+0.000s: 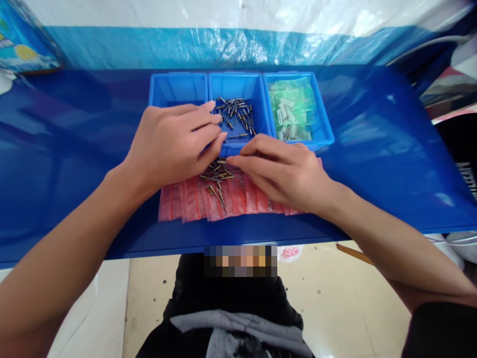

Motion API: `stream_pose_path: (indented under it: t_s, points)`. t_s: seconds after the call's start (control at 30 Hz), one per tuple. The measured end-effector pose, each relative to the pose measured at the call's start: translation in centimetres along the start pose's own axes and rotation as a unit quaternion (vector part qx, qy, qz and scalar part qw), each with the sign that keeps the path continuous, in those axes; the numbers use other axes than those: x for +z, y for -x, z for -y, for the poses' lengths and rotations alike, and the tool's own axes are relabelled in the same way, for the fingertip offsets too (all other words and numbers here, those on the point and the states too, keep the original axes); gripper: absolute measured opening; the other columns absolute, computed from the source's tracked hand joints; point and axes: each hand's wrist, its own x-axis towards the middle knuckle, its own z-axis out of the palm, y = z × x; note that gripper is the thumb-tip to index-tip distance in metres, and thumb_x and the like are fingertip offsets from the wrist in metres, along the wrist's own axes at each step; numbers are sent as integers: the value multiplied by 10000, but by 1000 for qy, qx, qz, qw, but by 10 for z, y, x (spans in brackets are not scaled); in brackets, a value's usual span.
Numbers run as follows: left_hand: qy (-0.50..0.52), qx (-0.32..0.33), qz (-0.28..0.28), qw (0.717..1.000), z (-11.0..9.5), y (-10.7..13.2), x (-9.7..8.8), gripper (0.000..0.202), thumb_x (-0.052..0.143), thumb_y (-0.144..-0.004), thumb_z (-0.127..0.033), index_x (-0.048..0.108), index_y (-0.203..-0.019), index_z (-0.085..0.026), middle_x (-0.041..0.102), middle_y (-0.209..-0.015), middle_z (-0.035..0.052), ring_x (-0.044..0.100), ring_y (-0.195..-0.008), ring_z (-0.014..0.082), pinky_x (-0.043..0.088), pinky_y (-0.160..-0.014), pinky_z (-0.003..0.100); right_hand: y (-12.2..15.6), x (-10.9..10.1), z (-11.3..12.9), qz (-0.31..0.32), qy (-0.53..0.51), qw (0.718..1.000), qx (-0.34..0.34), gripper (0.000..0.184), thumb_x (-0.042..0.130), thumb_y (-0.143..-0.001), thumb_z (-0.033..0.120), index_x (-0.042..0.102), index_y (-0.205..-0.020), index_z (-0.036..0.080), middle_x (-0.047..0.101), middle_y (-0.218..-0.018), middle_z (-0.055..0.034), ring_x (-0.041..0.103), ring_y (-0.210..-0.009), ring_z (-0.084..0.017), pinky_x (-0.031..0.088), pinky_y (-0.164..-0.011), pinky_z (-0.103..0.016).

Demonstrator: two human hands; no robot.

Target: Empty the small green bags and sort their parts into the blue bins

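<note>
brass-coloured rivets (pixel 219 174), heaped loosely, atop pink plastic bags (pixel 194 205)

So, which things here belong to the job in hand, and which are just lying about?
Likely the job's: blind rivets, pink plastic bags, blue bins, green plastic packets.
Seemingly lying about: red-printed wrapper on the floor, colourful panel at upper left.

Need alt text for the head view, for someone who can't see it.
A person's left hand and right hand flank loose metal pins on pink plastic bags. Beyond, three blue bins stand on a blue table: the middle holds more pins, the right green plastic.
</note>
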Motion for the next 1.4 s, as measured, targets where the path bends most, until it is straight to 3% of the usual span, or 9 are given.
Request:
stream_pose_path:
  t_s: [0.13,0.3,0.4,0.5,0.67,0.77,0.9,1.03,1.4]
  points:
    - [-5,9,-13,1000,0,1,0,271,503,-1130,-332,742,-1082,-214,813,-1227,6,754,-1282,255,672,-893,360,-9,-14,3,-47,-153,978,133,328,541,-1104,173,730,-1370,206,712,-1025,-64,691,-925,-166,617,-791,-304]
    - [-17,48,-57,997,1,1,2,209,543,-1112,-291,728,-1067,-205,820,-1195,33,785,-1215,268,677,-805,373,-11,-20,0,8,-463,841,279,213,735,-1027,258,762,-1225,184,702,-752,35,605,-455,-88,498,-386,-229]
    - [-20,41,-53,998,1,0,1,194,550,-1110,-288,718,-1056,-206,823,-1182,27,791,-1201,273,679,-790,370,-12,-17,0,-42,-487,815,313,147,849,-941,239,796,-1041,146,761,-724,-5,744,-558,-158,634,-472,-255]
    - [-31,53,-61,996,0,0,1,165,565,-1101,-273,707,-1065,-198,823,-1190,31,796,-1189,272,679,-773,349,-14,-14,2,-170,-453,812,327,87,873,-917,200,818,-974,166,796,-794,-20,821,-742,-175,735,-714,-276]
    - [-28,32,-40,998,0,0,1,196,544,-1113,-291,713,-1062,-206,818,-1216,16,775,-1242,265,678,-820,347,-18,-18,7,-193,-401,849,285,183,770,-979,165,836,-1083,300,830,-1199,-18,804,-1162,-267,703,-1070,-457]
    - [-29,36,-32,998,1,0,1,216,537,-1119,-300,724,-1073,-200,814,-1221,25,772,-1248,265,674,-830,357,-14,-22,8,-140,-304,917,216,238,656,-1045,162,809,-1170,295,826,-1171,-34,824,-1016,-222,735,-877,-396]
    - [-28,55,-53,997,2,1,3,222,536,-1113,-275,734,-1085,-178,814,-1212,38,778,-1231,268,673,-817,365,-6,-13,4,-16,-65,998,18,248,582,-1065,94,789,-1170,183,833,-1082,-60,804,-930,-186,666,-759,-315]
    - [-21,51,-55,997,3,3,3,221,534,-1111,-274,740,-1125,-196,809,-1224,18,762,-1262,259,669,-853,376,-1,2,-1,105,66,988,-95,303,481,-1114,116,747,-1259,111,801,-1166,-108,759,-1000,-241,644,-762,-355]
    - [16,9,-14,1000,4,4,4,258,513,-1131,-322,742,-1190,-218,789,-1285,4,723,-1326,259,665,-970,403,1,1,-1,77,107,988,-78,254,514,-1114,148,736,-1236,129,766,-1020,-85,670,-924,-205,531,-698,-321]
